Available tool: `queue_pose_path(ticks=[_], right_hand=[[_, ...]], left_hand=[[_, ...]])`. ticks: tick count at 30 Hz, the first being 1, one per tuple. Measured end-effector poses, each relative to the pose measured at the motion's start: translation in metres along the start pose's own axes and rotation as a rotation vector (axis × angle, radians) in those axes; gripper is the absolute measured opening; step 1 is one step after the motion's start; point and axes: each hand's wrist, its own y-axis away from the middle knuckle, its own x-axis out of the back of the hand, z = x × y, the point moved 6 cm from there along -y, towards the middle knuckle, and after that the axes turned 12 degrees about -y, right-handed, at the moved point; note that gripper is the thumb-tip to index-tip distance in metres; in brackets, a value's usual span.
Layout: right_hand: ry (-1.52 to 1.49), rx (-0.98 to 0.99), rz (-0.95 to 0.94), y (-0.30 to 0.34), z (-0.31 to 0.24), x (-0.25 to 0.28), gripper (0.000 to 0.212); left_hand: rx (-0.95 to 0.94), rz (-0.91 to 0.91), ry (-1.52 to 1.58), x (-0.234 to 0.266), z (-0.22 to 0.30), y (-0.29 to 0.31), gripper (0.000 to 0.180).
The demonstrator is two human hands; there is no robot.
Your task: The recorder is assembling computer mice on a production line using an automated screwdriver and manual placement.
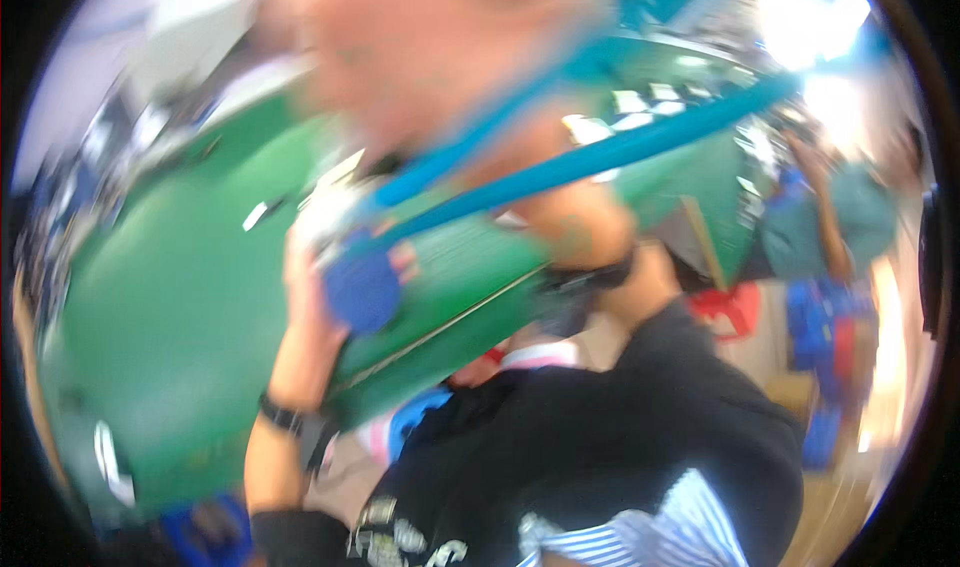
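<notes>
My left hand [308, 277] is raised over the green table [190, 277], its fingers wrapped round a dark blue round thing [363, 289]. Something white shows just above that piece, too blurred to name. Two bright blue straps [600, 157] run from beside it toward the upper right; whether they are joined to it I cannot tell. My right hand [430, 57] is very close and large at the top, smeared by motion. Its fingers cannot be made out, and one strap crosses in front of it.
A small white-and-black item [262, 213] and a white strip [113, 465] lie on the green table. Several small pale pieces sit at the far right. Another person [830, 217] in green is at the right, near blue crates [822, 337] and a red stool-like object [725, 310].
</notes>
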Motion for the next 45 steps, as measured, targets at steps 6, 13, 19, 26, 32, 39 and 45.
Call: queue_pose_path(ticks=[6,13,19,26,32,39,45], right_hand=[[-0.764,-0.553,0.296,-0.018,-0.002,-0.011,0.023],[-0.879,-0.502,0.342,-0.046,-0.004,-0.025,0.022],[-0.793,-0.400,0.238,-0.078,0.006,0.024,0.024],[-1.100,-0.844,0.347,-0.052,-0.019,-0.009,0.024],[-0.961,-0.742,0.248,-0.058,-0.036,-0.026,0.020],[-0.983,-0.588,0.176,-0.053,-0.025,-0.023,0.020],[-0.944,-0.730,0.258,-0.051,-0.029,-0.025,0.020]], left_hand=[[-0.071,0.146,-0.195,0.002,0.006,0.010,0.066],[-0.154,0.041,-0.267,-0.008,0.023,0.009,0.052],[-0.025,0.205,-0.152,-0.012,0.012,-0.005,0.051],[-0.098,0.003,-0.197,-0.017,0.019,-0.008,0.057],[-0.105,-0.053,-0.166,-0.018,0.023,-0.001,0.060],[-0.107,-0.137,-0.165,-0.020,0.021,-0.002,0.054],[-0.097,-0.100,-0.161,-0.026,0.022,0.000,0.058]])
